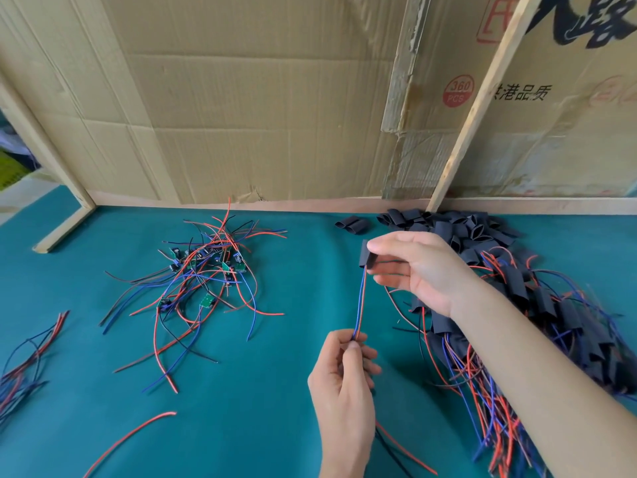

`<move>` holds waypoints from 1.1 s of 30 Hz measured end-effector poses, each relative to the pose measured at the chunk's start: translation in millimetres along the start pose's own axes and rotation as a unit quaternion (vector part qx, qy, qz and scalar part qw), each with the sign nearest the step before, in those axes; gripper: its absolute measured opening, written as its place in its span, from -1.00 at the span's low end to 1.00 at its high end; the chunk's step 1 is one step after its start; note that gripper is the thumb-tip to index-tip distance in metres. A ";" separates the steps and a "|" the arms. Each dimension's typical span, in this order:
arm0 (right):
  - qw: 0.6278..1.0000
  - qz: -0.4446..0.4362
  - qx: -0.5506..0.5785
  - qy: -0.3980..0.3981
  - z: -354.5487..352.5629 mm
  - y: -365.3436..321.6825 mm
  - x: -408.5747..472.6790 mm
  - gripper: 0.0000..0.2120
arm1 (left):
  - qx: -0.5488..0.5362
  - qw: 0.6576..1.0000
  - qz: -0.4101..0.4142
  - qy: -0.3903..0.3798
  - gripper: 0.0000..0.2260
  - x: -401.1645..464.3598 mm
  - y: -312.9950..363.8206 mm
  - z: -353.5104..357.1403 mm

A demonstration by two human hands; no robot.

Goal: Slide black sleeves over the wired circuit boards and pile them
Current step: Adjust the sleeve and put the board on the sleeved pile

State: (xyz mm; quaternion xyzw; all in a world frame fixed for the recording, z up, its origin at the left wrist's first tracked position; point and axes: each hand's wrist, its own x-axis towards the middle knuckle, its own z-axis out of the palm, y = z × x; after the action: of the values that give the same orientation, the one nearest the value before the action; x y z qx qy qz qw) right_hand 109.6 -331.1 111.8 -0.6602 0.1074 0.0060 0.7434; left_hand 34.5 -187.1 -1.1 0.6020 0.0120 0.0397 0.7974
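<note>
Sleeve (365,254) pinched by right hand (418,267) fingers, left hand (339,381) fingers gripping its wires (360,305).

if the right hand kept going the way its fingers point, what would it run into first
The right hand points left across the table; first in line looks like the tangle of unsleeved circuit boards, though it holds a black sleeve and height is unclear.

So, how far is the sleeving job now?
Done: a large pile of sleeved boards lies at right. In hand: the right hand pinches a black sleeve over the wires, which the left hand grips. Left: a tangle of bare green boards, with spare sleeves behind.
</note>
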 end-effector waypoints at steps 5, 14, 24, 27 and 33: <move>1.000 -0.021 -0.004 0.019 4.2 18.1 -14.8 -0.94 | 0.020 1.000 0.008 0.013 -0.74 0.5 -1.1 -0.2; 0.998 -0.035 0.016 0.043 -3.1 10.7 -21.7 -0.90 | 0.028 0.999 0.012 0.012 -0.77 -2.2 1.5 2.2; 0.991 -0.055 -0.076 0.100 16.9 46.6 -49.4 -0.74 | 0.080 0.996 0.027 0.015 -0.84 -3.8 -0.4 1.6; 0.987 -0.061 -0.106 0.103 17.2 60.1 -55.6 -0.76 | 0.082 0.996 0.019 0.012 -0.83 -4.9 -1.0 2.3; 0.969 -0.116 -0.157 0.151 15.4 68.4 -60.0 -0.84 | 0.026 0.999 -0.016 -0.018 -0.74 -6.2 7.2 3.3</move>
State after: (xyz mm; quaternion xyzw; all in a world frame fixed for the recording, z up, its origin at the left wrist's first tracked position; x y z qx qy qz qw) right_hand 43.0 -299.1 56.5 -0.7695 0.1392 -0.1632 0.6015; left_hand 28.2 -188.9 6.6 0.6231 0.0084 0.0164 0.7819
